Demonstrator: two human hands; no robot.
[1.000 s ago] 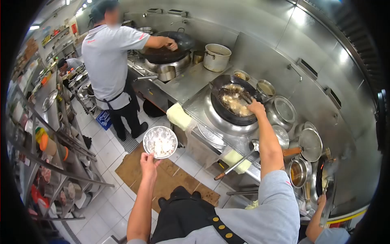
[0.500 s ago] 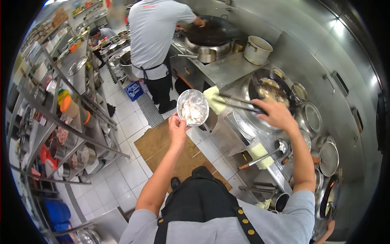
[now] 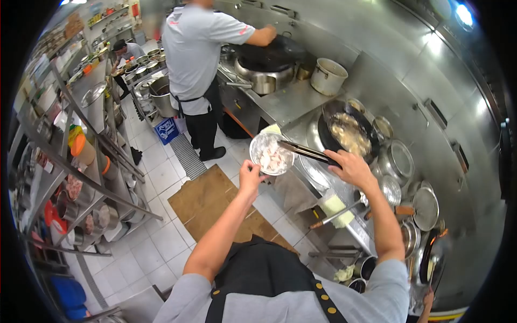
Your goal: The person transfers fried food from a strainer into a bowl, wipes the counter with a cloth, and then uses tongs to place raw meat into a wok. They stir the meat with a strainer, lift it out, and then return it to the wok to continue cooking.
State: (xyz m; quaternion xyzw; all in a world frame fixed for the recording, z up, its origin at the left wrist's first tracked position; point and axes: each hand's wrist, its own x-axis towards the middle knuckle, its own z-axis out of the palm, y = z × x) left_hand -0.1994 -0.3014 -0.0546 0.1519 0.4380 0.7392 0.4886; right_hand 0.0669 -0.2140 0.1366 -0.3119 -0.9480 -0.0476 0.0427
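My left hand [image 3: 251,177] grips the lower left rim of a round metal bowl [image 3: 257,141] holding white-coated pieces [image 3: 272,157]. In my right hand [image 3: 350,168] is a pair of metal tongs [image 3: 307,152] with dark grips. The tips of the tongs reach over the bowl's right rim, near the coated pieces. To the right and beyond my right hand, a dark wok [image 3: 327,134] holds pale pieces frying in oil [image 3: 349,134].
A co-worker [image 3: 194,59] stands ahead at another large wok [image 3: 269,54]. A pot [image 3: 328,76] sits on the steel counter. Strainers [image 3: 425,209] and a ladle with a wooden handle [image 3: 336,215] lie at right. Metal shelving [image 3: 91,183] runs along the left. Brown cardboard [image 3: 215,204] covers floor tiles.
The bowl has moved right, and the tongs have swung from near the frying wok to the bowl. The view has shifted, and the co-worker ahead has raised an arm.
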